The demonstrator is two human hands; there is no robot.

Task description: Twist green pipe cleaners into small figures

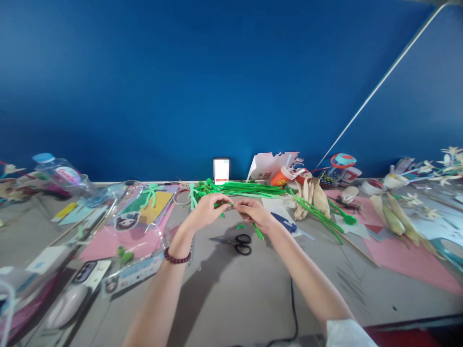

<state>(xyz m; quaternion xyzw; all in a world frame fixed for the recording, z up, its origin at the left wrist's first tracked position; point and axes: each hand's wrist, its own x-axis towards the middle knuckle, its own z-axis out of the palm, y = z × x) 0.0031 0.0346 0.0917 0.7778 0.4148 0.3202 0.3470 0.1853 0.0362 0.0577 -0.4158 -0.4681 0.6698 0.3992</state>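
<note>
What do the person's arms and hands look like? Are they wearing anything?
The left hand and right hand wear no gloves. A bracelet of small, dark reddish-purple beads circles the left wrist. A pale, whitish sleeve shows on the right arm; none shows on the left.

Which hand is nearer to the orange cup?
Right: the right hand is in front and left of the orange cup; the left hand is farther left.

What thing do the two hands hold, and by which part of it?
Green stems: the left hand and right hand pinch them at the fingertips, with ends sticking out beneath the right hand. The exact part pinched is hidden.
</note>
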